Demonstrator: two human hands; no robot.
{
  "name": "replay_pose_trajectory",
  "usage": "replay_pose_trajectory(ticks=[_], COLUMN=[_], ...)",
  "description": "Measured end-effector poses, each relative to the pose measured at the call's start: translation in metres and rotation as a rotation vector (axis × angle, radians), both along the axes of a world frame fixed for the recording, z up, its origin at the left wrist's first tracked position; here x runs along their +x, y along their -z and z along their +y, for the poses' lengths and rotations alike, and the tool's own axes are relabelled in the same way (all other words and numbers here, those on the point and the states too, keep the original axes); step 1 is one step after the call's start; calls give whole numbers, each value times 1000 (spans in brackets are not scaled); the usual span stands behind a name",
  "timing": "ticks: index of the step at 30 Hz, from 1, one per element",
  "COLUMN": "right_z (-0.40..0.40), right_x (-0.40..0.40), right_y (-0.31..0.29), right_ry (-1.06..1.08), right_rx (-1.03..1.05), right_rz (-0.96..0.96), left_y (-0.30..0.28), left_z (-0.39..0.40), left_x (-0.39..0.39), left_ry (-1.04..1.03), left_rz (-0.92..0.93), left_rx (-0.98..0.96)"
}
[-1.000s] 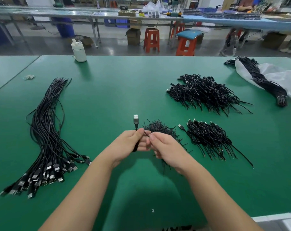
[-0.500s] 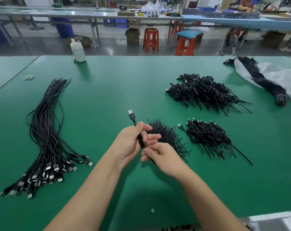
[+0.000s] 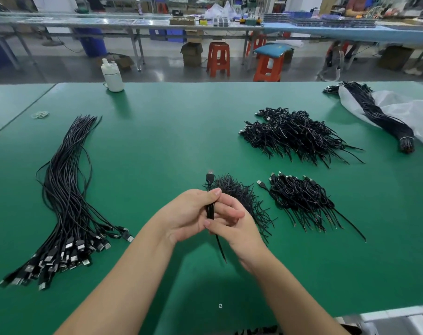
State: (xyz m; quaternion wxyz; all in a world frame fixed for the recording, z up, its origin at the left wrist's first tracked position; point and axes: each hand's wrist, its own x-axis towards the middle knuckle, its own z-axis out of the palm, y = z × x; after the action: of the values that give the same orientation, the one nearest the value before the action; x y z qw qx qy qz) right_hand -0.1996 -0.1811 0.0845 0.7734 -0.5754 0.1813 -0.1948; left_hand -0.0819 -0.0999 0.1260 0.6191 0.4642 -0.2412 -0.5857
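We note left hand (image 3: 188, 213) curled round a thin black cable (image 3: 210, 209), boxy USB plug (image 3: 210, 177) upright. Right hand (image 3: 239, 229) pinches its tail (image 3: 221, 250) over matte green mat (image 3: 157, 141).

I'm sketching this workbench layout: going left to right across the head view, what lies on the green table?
Long bundle of straight cables → left hand → USB cable held between the hands → right hand → small pile of coiled cables → tied cable bundle on white bag.
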Motion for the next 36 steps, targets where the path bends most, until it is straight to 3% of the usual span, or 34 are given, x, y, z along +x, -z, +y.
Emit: replay_pose_trajectory(ticks=[7,13,17,22,29,33,34,36], right_z=[3,-4,-4,-10,-12,-17,-20,-23], right_x=[-8,-8,-5,-4,2,0,-1,-3], right_y=[11,13,8,17,16,17,18,18], right_ry=[17,-33,-73,23,30,47,50,-40], right_rx=[-73,-283,-397,-595,-799,-894,-941,-1083], right_rz=[12,114,169,261,269,277,310,407], left_y=[-5,6,8,11,23,32,35,38], left_z=[4,-1,-4,-6,-20,-20,-18,-16], left_x=[-5,-15,-17,-20,-52,-49,-44,-36], left_ry=[48,-83,-128,-209,-497,-515,-499,-469], left_rz=[-151,-609,-557,-472,-862,-1128,-1148,-1018], left_rx=[138,313,329,327,455,556,580,511])
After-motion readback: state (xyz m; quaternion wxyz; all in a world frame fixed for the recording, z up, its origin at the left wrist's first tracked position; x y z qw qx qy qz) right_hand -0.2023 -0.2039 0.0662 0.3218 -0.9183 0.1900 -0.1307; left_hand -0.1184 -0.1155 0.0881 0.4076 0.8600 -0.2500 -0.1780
